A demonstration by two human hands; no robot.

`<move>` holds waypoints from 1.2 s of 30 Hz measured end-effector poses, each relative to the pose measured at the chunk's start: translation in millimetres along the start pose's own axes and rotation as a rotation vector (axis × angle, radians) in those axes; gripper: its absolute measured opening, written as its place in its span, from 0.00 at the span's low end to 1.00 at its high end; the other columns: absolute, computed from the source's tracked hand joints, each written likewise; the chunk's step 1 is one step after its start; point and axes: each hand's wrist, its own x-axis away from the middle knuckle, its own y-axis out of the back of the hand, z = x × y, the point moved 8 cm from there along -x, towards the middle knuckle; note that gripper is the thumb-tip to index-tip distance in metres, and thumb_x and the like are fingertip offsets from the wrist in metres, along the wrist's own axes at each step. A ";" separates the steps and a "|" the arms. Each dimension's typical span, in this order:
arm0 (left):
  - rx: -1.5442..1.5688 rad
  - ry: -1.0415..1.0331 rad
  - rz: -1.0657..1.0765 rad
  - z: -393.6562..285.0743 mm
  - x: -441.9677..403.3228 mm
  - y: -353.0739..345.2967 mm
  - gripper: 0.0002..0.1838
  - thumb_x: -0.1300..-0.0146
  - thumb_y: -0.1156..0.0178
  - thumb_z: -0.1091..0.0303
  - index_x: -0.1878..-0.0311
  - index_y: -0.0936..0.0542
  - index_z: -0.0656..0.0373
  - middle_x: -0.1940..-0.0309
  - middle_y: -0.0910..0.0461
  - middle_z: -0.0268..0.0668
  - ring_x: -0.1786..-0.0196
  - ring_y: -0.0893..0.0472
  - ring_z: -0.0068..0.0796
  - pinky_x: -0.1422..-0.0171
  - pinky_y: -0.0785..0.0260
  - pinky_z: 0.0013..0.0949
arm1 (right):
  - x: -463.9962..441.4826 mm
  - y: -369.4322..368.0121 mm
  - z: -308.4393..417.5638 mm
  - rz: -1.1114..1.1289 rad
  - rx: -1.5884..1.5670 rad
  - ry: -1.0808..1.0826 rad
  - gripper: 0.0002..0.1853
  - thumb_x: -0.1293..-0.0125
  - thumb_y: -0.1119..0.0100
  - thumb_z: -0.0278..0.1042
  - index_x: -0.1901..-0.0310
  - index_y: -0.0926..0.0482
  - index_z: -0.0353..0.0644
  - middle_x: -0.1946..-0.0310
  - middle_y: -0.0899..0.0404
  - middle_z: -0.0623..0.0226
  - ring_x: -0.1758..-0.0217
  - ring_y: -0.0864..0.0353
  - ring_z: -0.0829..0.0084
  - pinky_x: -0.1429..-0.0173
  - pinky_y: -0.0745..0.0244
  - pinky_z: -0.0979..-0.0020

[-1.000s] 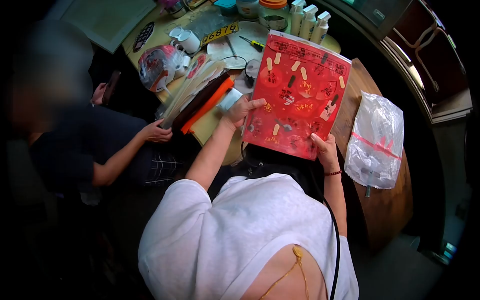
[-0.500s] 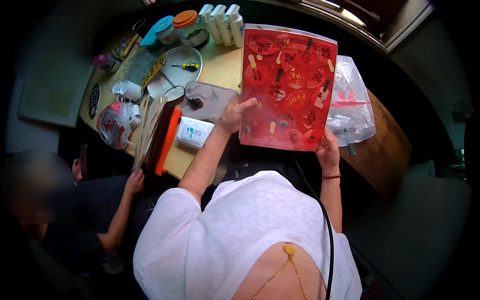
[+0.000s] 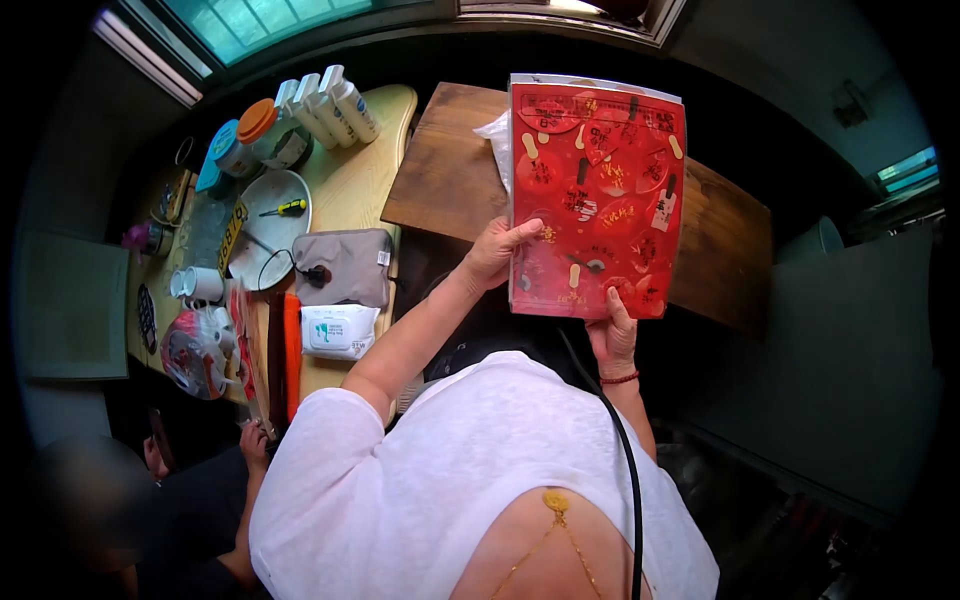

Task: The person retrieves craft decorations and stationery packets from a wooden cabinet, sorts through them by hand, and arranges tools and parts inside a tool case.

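Though the right hand [image 3: 613, 338] has shifted inward, its fingers [image 3: 615, 303] and the left hand's [image 3: 492, 252] clamp and support the red pack [image 3: 602, 195].

The red rectangular printed packet in clear plastic [image 3: 600, 200] is smooth and glossy, with hazy pale glare toward its lower left. Behind it, the dark brown wooden tabletop [image 3: 435, 150] shows visible grain and a low sheen; the pale yellow wood-look tabletop [image 3: 385, 115] is smooth. The flat grey cloth pouch [image 3: 350, 250] looks matt and softly creased, while the white rectangular wipes pack [image 3: 340, 332] has shiny, wrinkled plastic film. The slim white bottles [image 3: 350, 105] look like smooth plastic. The white cotton-like shirt [image 3: 450, 450] is matt; the round gold-coloured pendant [image 3: 556, 500] gleams like metal.
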 end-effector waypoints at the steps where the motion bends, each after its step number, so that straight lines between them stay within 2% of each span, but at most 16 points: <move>1: -0.004 0.024 0.028 4.9 -4.9 -7.5 0.11 0.36 0.46 0.69 0.52 0.24 0.60 0.58 0.20 0.35 0.58 0.20 0.26 0.53 0.26 0.31 | 0.3 4.2 11.9 -0.050 0.113 0.134 0.28 0.39 0.44 0.28 0.37 0.41 0.47 0.42 0.33 0.66 0.40 0.32 0.66 0.39 0.33 0.62; 7: -0.311 0.126 0.113 40.0 -32.0 -44.4 0.15 0.35 0.47 0.63 0.49 0.26 0.62 0.55 0.22 0.36 0.52 0.24 0.23 0.47 0.32 0.30 | 30.5 35.0 105.3 -0.195 0.291 0.440 0.26 0.41 0.45 0.20 0.40 0.38 0.41 0.48 0.29 0.64 0.45 0.29 0.70 0.41 0.31 0.66; 9: -0.988 -0.122 0.077 28.6 -36.3 -62.7 0.19 0.35 0.47 0.60 0.48 0.28 0.65 0.55 0.22 0.40 0.53 0.24 0.30 0.49 0.33 0.32 | 46.1 63.1 131.2 -0.242 0.310 0.482 0.26 0.41 0.46 0.19 0.40 0.37 0.40 0.48 0.29 0.63 0.46 0.29 0.69 0.41 0.31 0.66; 10: -1.357 -0.425 0.002 15.8 -29.6 -75.3 0.22 0.37 0.45 0.59 0.47 0.30 0.67 0.59 0.23 0.44 0.55 0.25 0.40 0.50 0.34 0.36 | 56.2 77.5 142.2 -0.267 0.323 0.491 0.27 0.41 0.47 0.18 0.39 0.38 0.39 0.47 0.29 0.62 0.45 0.29 0.68 0.40 0.31 0.64; 13: -1.833 -0.791 -0.143 19.8 -14.8 -101.7 0.36 0.53 0.34 0.54 0.43 0.35 0.63 0.49 0.32 0.46 0.46 0.34 0.46 0.43 0.42 0.44 | 90.7 108.5 174.8 -0.288 0.408 0.507 0.29 0.40 0.49 0.19 0.36 0.43 0.38 0.42 0.33 0.59 0.41 0.31 0.65 0.37 0.34 0.62; 14: -1.898 -0.692 -0.070 40.7 -22.4 -94.1 0.42 0.56 0.33 0.55 0.39 0.40 0.61 0.42 0.40 0.47 0.39 0.41 0.46 0.41 0.49 0.50 | 102.2 122.5 182.3 -0.309 0.394 0.481 0.29 0.40 0.49 0.19 0.36 0.43 0.38 0.42 0.33 0.59 0.41 0.31 0.64 0.37 0.34 0.62; 17: -2.151 -0.649 -0.111 85.1 -43.6 -63.1 0.41 0.55 0.35 0.57 0.39 0.40 0.61 0.40 0.43 0.48 0.38 0.42 0.47 0.40 0.49 0.54 | 129.2 145.1 194.2 -0.338 0.382 0.414 0.30 0.41 0.49 0.20 0.36 0.43 0.38 0.42 0.33 0.58 0.41 0.31 0.64 0.37 0.34 0.62; 19: -2.201 -0.527 -0.221 90.7 -61.0 -34.5 0.39 0.53 0.36 0.58 0.39 0.40 0.61 0.39 0.45 0.49 0.37 0.44 0.47 0.39 0.50 0.56 | 139.3 151.6 194.2 -0.345 0.386 0.379 0.30 0.42 0.49 0.20 0.37 0.43 0.37 0.42 0.33 0.58 0.41 0.31 0.63 0.37 0.34 0.62; 20: -2.242 -0.513 -0.285 87.5 -65.6 -27.1 0.35 0.53 0.36 0.56 0.44 0.35 0.62 0.41 0.40 0.50 0.39 0.39 0.46 0.42 0.46 0.55 | 140.0 157.4 192.7 -0.356 0.360 0.358 0.30 0.42 0.48 0.19 0.37 0.43 0.37 0.43 0.32 0.58 0.42 0.30 0.63 0.38 0.33 0.62; 23: -2.204 -0.355 -0.184 82.3 -74.6 -9.5 0.30 0.53 0.36 0.52 0.51 0.29 0.63 0.46 0.33 0.48 0.44 0.33 0.43 0.48 0.41 0.52 | 141.1 163.4 186.3 -0.359 0.324 0.319 0.30 0.44 0.49 0.18 0.38 0.42 0.36 0.44 0.32 0.58 0.44 0.28 0.63 0.39 0.32 0.63; 24: -2.166 -0.439 -0.246 70.8 -71.4 -11.4 0.27 0.52 0.36 0.49 0.57 0.26 0.63 0.53 0.28 0.45 0.51 0.29 0.43 0.53 0.38 0.49 | 138.5 163.0 184.0 -0.344 0.319 0.300 0.30 0.44 0.49 0.18 0.38 0.41 0.36 0.44 0.31 0.57 0.44 0.28 0.63 0.39 0.32 0.63; 27: -2.115 -0.380 -0.240 56.5 -71.4 -6.7 0.27 0.52 0.37 0.49 0.58 0.26 0.63 0.55 0.28 0.44 0.52 0.29 0.43 0.55 0.36 0.47 | 130.4 175.5 173.3 -0.309 0.317 0.216 0.29 0.43 0.51 0.19 0.37 0.42 0.37 0.43 0.32 0.54 0.44 0.28 0.60 0.40 0.31 0.61; 28: -2.117 -0.594 -0.175 55.8 -68.6 -11.1 0.20 0.48 0.39 0.53 0.62 0.25 0.61 0.60 0.27 0.42 0.58 0.26 0.41 0.61 0.33 0.43 | 128.4 181.3 172.2 -0.308 0.315 0.213 0.29 0.43 0.51 0.19 0.37 0.42 0.37 0.43 0.32 0.54 0.44 0.28 0.60 0.40 0.31 0.61; 31: -2.145 -0.569 -0.129 60.8 -79.6 8.9 0.12 0.43 0.43 0.60 0.64 0.26 0.59 0.66 0.25 0.41 0.66 0.24 0.41 0.67 0.32 0.41 | 117.9 183.6 167.2 -0.240 0.236 0.103 0.29 0.44 0.50 0.20 0.38 0.42 0.36 0.44 0.32 0.52 0.45 0.27 0.58 0.41 0.30 0.59; 32: -2.025 -0.690 -0.235 47.5 -73.7 4.5 0.05 0.40 0.46 0.67 0.67 0.28 0.58 0.72 0.26 0.42 0.72 0.25 0.44 0.70 0.33 0.41 | 114.0 179.3 164.4 -0.214 0.225 0.063 0.30 0.45 0.50 0.20 0.38 0.42 0.35 0.44 0.31 0.53 0.45 0.27 0.58 0.41 0.30 0.59; 36: -1.717 -0.892 -0.373 2.1 -57.2 -19.0 0.05 0.41 0.43 0.71 0.68 0.29 0.60 0.76 0.29 0.44 0.73 0.26 0.47 0.70 0.35 0.42 | 98.7 155.4 155.8 -0.089 0.195 -0.069 0.30 0.47 0.49 0.21 0.39 0.41 0.34 0.45 0.31 0.51 0.45 0.27 0.57 0.43 0.28 0.57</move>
